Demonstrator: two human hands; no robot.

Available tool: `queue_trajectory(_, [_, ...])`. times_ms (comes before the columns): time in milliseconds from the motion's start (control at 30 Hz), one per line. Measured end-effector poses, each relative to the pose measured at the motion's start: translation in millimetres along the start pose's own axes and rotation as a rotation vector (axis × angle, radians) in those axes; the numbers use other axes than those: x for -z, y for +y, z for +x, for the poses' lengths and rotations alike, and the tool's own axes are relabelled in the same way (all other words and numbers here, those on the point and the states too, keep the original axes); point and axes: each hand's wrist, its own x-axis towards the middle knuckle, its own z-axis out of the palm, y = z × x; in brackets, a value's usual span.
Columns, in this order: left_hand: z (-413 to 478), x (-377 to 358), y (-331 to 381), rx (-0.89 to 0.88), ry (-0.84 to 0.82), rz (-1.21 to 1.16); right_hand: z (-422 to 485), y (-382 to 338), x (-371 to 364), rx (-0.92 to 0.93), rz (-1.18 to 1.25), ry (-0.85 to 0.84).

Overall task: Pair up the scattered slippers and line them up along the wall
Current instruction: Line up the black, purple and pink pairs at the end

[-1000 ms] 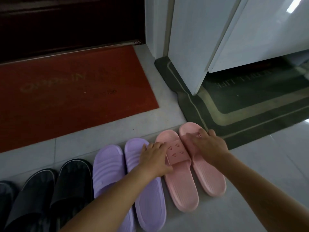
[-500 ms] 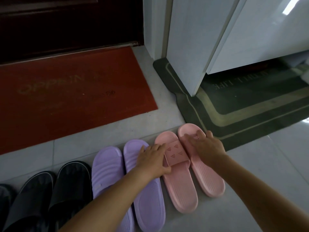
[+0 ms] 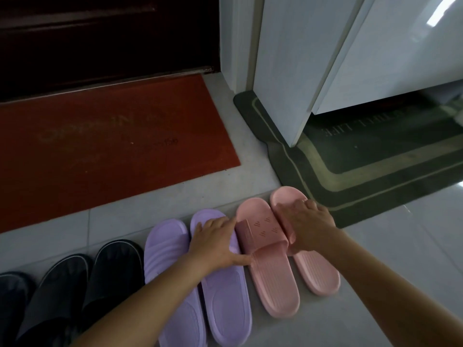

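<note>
Grey tiled floor [image 3: 125, 209] holds a slipper row just below the red doormat [image 3: 112, 146]: black slippers [image 3: 112, 266], purple slippers [image 3: 165, 246], then pink slippers [image 3: 273, 279] past its right corner. On the purple ones the left hand [image 3: 215, 242] lies with fingers straight. On the far pink one the right hand [image 3: 309, 225] rests, fingers spread.

l grip [image 3: 215, 242] on purple slipper [image 3: 225, 304], r grip [image 3: 309, 225] on far-right pink slipper [image 3: 318, 274] strap.
</note>
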Motion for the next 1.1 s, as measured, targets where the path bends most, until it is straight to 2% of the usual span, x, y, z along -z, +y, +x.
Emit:
queue_trajectory(167, [-24,8,-44,0.038,-0.098,0.087,4,-18,0,0.243,0.007,0.044])
queue_trajectory(367, [-37,13,-54,0.045,-0.086,0.038,12,-31,1,0.276,-0.081,0.005])
queue_trajectory(433, [-42,13,-59,0.044,-0.099,0.051,11,-27,3,0.255,-0.08,0.017])
queue_trajectory(500, [-49,14,-72,0.064,-0.103,0.076,9,-14,7,0.157,-0.096,0.015])
queue_trajectory(633, [-63,15,-93,0.04,-0.117,0.138,6,21,7,-0.08,-0.119,-0.138])
queue_trajectory(767, [-64,13,-90,0.041,-0.061,0.147,10,25,1,-0.041,-0.067,-0.048])
queue_trajectory(1100, [-64,9,-90,0.069,-0.037,0.116,10,24,-1,-0.004,-0.073,-0.073])
